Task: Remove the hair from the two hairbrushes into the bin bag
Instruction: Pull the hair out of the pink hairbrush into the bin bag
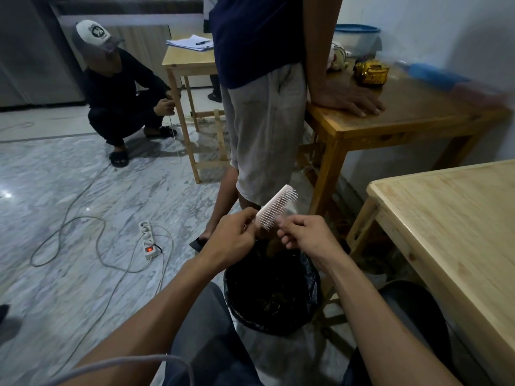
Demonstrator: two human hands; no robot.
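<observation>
A white hairbrush [276,205] with rows of white bristles is held up above the bin. My left hand [232,238] grips its handle end, so the handle is hidden. My right hand [302,234] has its fingertips pinched at the lower bristles; whether hair is between them is too small to tell. Directly below both hands stands a bin lined with a black bin bag [310,277], dark clumps lying inside it. A second hairbrush is not visible.
A light wooden table [457,235] stands at my right. A person in grey shorts [264,129] stands just behind the bin, one hand on a brown table [412,112]. Another person [122,93] crouches at far left. A power strip [147,240] and cables lie on the marble floor.
</observation>
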